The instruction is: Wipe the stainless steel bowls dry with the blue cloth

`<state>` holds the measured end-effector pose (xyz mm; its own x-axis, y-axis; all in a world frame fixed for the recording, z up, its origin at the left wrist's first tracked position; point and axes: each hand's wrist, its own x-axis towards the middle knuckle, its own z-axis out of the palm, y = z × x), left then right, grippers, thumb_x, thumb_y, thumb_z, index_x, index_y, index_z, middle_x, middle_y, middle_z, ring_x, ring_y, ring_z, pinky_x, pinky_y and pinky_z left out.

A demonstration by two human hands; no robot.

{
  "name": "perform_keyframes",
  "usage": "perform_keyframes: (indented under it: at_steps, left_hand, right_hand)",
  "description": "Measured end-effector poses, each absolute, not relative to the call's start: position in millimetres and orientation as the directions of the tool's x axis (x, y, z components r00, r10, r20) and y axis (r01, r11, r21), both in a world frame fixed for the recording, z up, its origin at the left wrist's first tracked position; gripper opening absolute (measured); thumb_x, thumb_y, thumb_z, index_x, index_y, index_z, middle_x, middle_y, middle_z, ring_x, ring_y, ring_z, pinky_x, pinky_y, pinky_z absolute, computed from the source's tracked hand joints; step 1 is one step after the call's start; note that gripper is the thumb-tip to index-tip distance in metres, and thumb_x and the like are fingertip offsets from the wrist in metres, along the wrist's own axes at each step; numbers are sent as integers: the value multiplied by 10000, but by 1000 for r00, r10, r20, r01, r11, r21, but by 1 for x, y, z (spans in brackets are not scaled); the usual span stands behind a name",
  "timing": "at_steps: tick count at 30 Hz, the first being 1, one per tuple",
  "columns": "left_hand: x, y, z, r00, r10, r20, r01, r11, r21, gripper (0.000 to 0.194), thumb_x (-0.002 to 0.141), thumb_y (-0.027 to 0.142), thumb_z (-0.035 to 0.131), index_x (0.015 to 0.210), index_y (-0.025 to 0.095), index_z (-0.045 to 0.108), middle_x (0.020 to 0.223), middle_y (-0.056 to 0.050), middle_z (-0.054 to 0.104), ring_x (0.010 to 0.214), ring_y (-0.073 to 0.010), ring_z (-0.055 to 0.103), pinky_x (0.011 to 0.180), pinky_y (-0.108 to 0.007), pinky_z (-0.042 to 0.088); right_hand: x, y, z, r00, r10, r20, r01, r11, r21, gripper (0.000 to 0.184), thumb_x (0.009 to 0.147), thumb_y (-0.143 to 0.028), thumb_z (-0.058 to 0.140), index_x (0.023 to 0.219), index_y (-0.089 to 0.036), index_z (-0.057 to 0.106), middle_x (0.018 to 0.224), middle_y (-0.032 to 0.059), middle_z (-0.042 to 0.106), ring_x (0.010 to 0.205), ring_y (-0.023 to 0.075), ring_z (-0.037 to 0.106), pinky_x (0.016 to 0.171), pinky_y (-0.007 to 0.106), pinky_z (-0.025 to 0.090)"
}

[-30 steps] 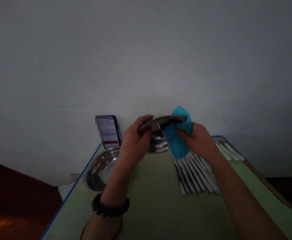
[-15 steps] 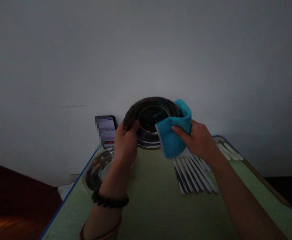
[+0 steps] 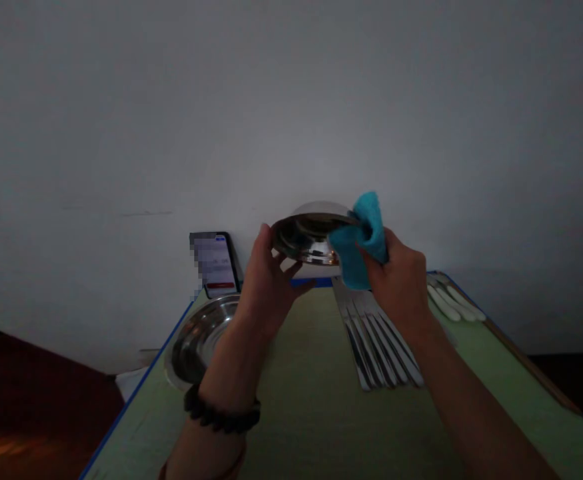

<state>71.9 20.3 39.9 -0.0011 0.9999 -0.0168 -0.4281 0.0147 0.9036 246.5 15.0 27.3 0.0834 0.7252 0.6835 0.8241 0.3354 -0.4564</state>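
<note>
Dish [image 3: 306, 239] in left grip [image 3: 268, 290], cloth [image 3: 350, 263] in right grip [image 3: 400, 283]

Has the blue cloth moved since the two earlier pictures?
Yes, upward: judged against the smartphone, the blue cloth in the right hand now appears higher in the view.

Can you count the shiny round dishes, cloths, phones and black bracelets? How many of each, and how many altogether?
Round, shiny metal dishes: 2 (the raised dish and the lower dish)
Soft turquoise cloth: 1
Black-edged rectangular phone: 1
Black round-beaded bracelet: 1
Total: 5
</note>
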Motion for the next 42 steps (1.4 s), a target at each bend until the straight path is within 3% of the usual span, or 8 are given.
perform_keyframes:
  at_steps: [5,12,20,26,30,34,38,42]
  left_hand:
    - [68,17,41,60,998,-15,-523,44,851,515,716,670,414,859,188,527,912,-119,599,953,-300,568,788,-483,466]
    - [75,26,39,38,983,-179,-683,157,714,121,799,192,483,769,121,577,739,-71,619,752,-167,599,798,-354,487]
    - [71,38,31,-119,965,-235,-824,36,565,213,859,44,348,843,76,558,600,-28,569,662,-106,599,647,-175,510]
    - [74,34,35,-84,991,-106,-798,-3,603,241,880,89,354,848,54,591,750,-83,654,717,-114,621,685,-206,516]
    - [79,25,40,-108,994,7,-709,-82,701,185,840,112,441,801,79,620,761,-58,673,693,-109,626,674,-211,509]
    - [88,11,44,-28,996,82,-558,-83,825,120,784,213,553,748,132,634,674,-8,657,579,-87,590,563,-190,468]
    - [92,3,43,-75,990,118,-305,-136,943,237,756,406,582,745,175,635,571,39,574,482,-68,486,475,-182,383]
    - [89,8,37,-129,976,178,-181,-199,963,265,751,435,576,695,178,607,575,47,516,516,-70,440,506,-185,363]
  right_hand:
    - [247,16,27,-84,708,701,761,500,-414,480,795,-155,466,1275,-178,480,1140,66,634,951,224,628,803,323,469]
    - [261,27,19,-78,621,780,700,591,-400,584,716,-37,459,1265,-233,490,1253,-19,550,1061,228,582,900,384,479]
    - [279,28,28,-449,759,471,503,651,-569,604,828,-143,430,1390,-264,245,1436,-22,302,1289,200,336,1071,438,264]
    - [291,26,25,-414,832,370,250,495,-832,414,874,-333,440,1282,-266,451,1142,10,628,1031,219,589,901,448,472]
    - [286,24,24,-202,868,453,106,479,-871,381,884,-418,403,1229,-281,492,1184,-14,597,1120,206,530,998,442,386]
    - [258,15,30,-199,846,495,197,530,-825,484,902,-476,293,1335,-268,352,1356,6,445,1285,199,347,1077,441,258]
    - [229,6,28,-311,786,534,474,615,-630,750,862,-487,391,1428,-164,19,1507,78,49,1372,200,62,1116,446,100]
    - [215,8,15,-325,772,546,562,622,-545,782,864,-488,377,1424,-139,-44,1505,98,-29,1372,184,-11,1117,441,104]
